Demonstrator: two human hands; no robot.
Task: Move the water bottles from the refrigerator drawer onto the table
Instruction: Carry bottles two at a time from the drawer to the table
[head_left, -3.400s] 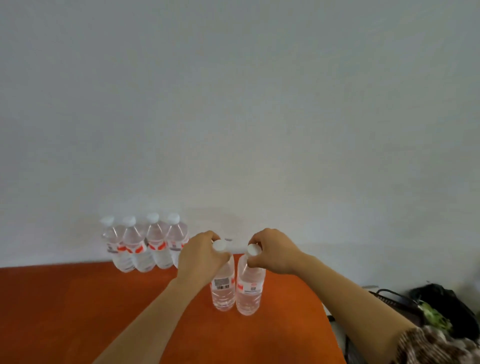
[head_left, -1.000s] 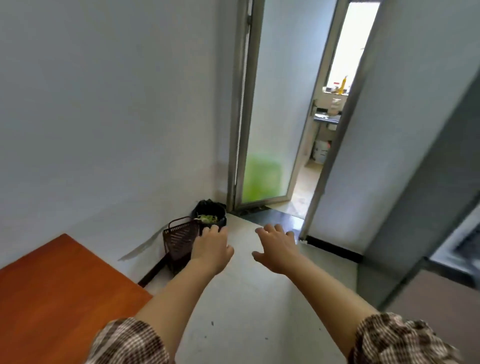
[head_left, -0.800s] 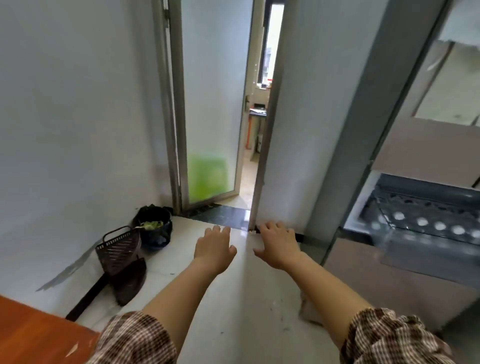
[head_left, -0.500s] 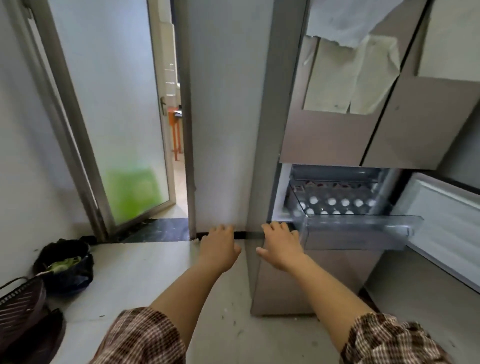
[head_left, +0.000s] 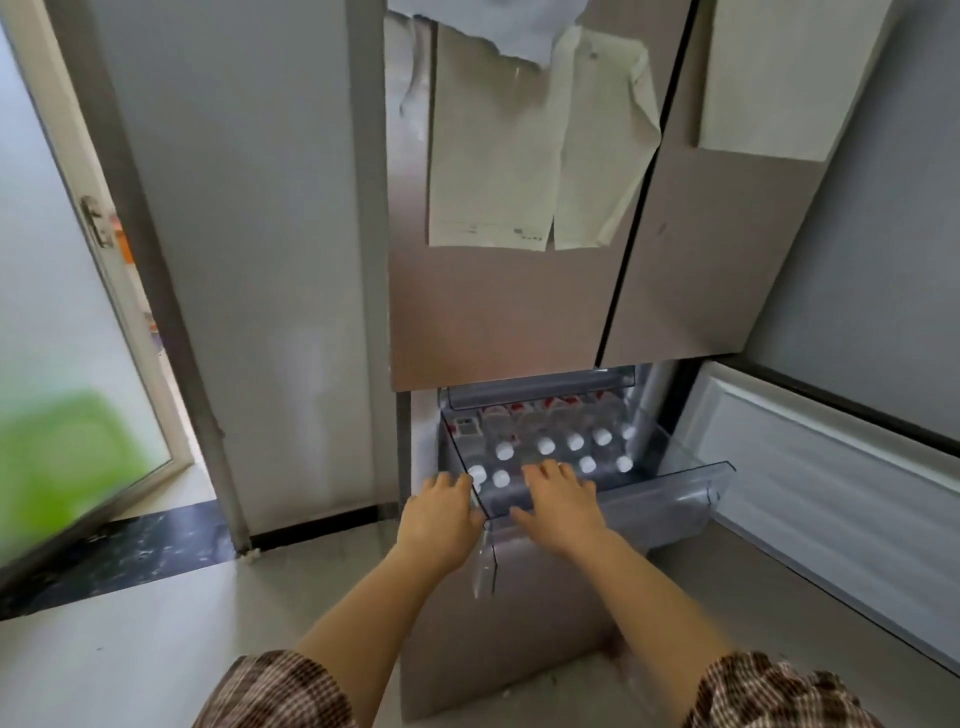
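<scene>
Water bottles (head_left: 545, 445): they stand upright in the drawer (head_left: 649, 504), white caps in rows. None is lifted.
Drawer: clear plastic, pulled out beneath the upper doors of the refrigerator (head_left: 498, 312).
Hands: both are empty, with fingers spread and loose. The left hand (head_left: 441, 514) is at the drawer's left front corner. The right hand (head_left: 558, 501) reaches over the front rim, fingertips close to the front-row caps.
Change: seconds ago each hand gripped the cap of a bottle on the orange table, with four more bottles lined up by the wall. Since then the view has swung past the glass door (head_left: 62, 364) to the refrigerator, and the hands have let go.
Meaning: I judge that one pair has been delivered and the next pick is starting. Many bottles remain, so the job is far from done.
Hidden: the right hand covers part of the front row, so I give no count. The bottle bodies blur behind the plastic. I cannot tell whether either hand touches the drawer or a cap. The table is out of view.
Surroundings: papers (head_left: 519, 156) hang on the upper doors, and the lower door (head_left: 831, 493) stands open at right.
</scene>
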